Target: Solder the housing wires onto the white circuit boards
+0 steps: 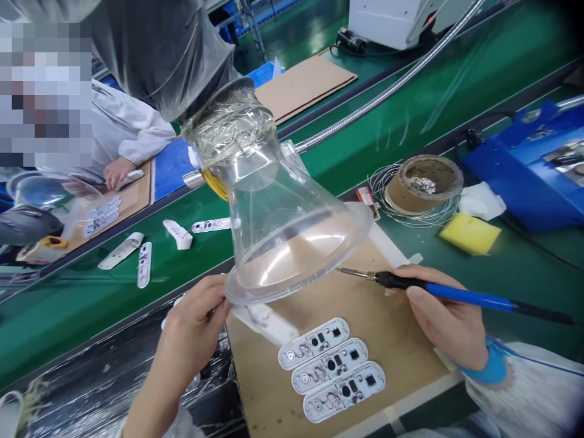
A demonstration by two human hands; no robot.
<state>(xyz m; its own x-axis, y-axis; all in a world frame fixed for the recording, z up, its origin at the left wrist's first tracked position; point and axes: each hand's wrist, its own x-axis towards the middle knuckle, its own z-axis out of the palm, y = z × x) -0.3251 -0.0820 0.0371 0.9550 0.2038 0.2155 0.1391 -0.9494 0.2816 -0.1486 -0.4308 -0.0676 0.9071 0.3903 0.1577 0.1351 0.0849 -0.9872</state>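
Note:
My left hand is closed at the left edge of a clear plastic fume hood, fingers and thumb pinched on its rim. Just beside the thumb, a white plastic casing slants down under the hood. A blue-and-black soldering iron is gripped in my right hand, its metal tip pointing left near the hood's right edge. Between the hands, three white oblong casings with circuit parts and thin wires, one of them the nearest casing, lie side by side on a cardboard mat.
Behind my right hand are a round solder-tip cleaning pot ringed by coiled wire, a yellow sponge and a blue holder. More casings lie on the green belt. A co-worker's hand is across it.

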